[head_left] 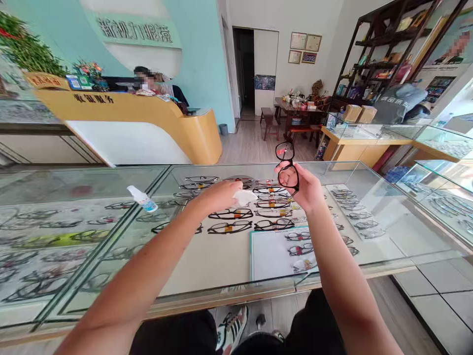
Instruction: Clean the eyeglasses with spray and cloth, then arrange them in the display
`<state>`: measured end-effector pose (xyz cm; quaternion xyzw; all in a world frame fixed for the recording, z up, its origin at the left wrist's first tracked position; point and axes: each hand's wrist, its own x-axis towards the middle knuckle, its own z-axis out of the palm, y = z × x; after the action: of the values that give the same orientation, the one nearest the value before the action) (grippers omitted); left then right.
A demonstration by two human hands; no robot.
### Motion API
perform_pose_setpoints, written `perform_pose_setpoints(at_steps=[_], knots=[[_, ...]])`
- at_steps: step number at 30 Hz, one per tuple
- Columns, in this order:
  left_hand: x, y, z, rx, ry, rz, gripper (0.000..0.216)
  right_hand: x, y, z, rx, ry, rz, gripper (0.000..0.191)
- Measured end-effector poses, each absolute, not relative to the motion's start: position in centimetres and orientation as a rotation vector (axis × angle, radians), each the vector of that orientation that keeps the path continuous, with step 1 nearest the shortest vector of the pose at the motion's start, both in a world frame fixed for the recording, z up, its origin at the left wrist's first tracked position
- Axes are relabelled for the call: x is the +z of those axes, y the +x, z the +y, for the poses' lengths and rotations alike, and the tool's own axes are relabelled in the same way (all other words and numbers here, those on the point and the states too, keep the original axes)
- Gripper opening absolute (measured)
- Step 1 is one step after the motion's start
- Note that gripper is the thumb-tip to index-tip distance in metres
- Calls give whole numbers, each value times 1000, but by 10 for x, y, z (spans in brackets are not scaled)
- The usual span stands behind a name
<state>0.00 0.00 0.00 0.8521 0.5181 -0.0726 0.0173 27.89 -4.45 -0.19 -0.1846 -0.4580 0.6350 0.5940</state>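
Note:
My right hand [306, 187] is raised above the glass counter, its fingers closed on a pair of black-framed eyeglasses [287, 166] turned upright on end. A small red sticker shows on the upper lens. To the left, my left hand [220, 196] grips a white cloth or tissue [245, 197] over the glass; its fingertips are partly hidden. Several rows of eyeglasses [229, 227] with small tags lie beneath the glass under both hands. Left of my left hand, a white spray bottle [143, 198] with a blue label lies on the countertop.
The glass display counter [207, 291] spans in front of me. A white board [273, 256] with several glasses lies inside it. Beyond stands a yellow reception desk [199, 138] with a person behind it. Another person [397, 103] is by the cases at right, near cardboard boxes [352, 113].

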Motion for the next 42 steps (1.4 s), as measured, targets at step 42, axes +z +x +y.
perform_pose_setpoints(at_steps=[42], knots=[[-17,20,-19,-303,2629,1550,28,-2,275,-46,1380,-566,-1173,30]])
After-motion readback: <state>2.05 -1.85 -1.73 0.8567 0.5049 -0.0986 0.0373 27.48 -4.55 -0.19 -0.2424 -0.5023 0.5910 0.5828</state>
